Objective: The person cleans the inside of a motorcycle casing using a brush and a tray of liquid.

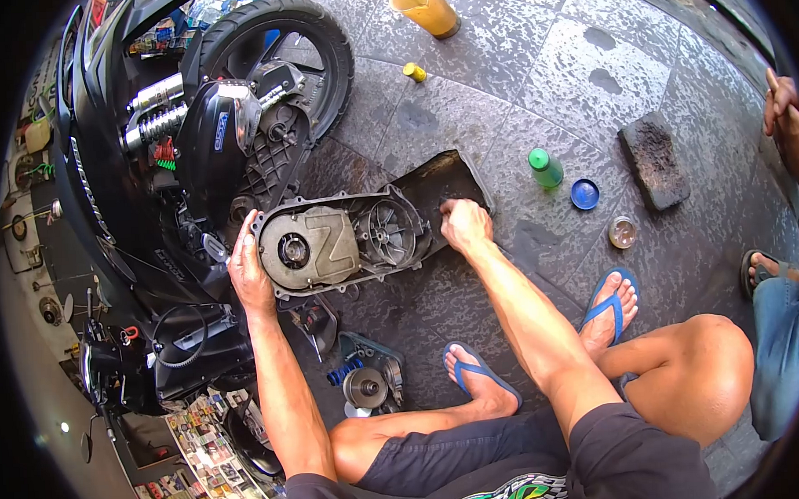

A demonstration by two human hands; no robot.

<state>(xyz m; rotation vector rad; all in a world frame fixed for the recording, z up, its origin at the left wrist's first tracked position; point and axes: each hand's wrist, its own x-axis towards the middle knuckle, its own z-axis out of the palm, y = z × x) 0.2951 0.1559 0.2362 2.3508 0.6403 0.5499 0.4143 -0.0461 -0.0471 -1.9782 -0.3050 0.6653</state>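
My left hand (249,272) grips the left end of a grey metal scooter crankcase cover (329,256), thumb on its rim and fingers around the edge. The cover's inner side faces up, showing a round bearing hole and a spoked opening. Its right end lies over a dark shallow tray (478,181). Above that tray my right hand (466,225) is closed near the cover's right end. A small dark bit shows at its fingertips, too hidden to name.
A partly stripped scooter (194,151) stands at left, near removed parts (366,387). On the tiled floor are a green bottle (546,169), blue lid (584,195), small jar (622,233), dark block (654,161) and yellow jug (426,9). Another person's hands (788,121) are at right.
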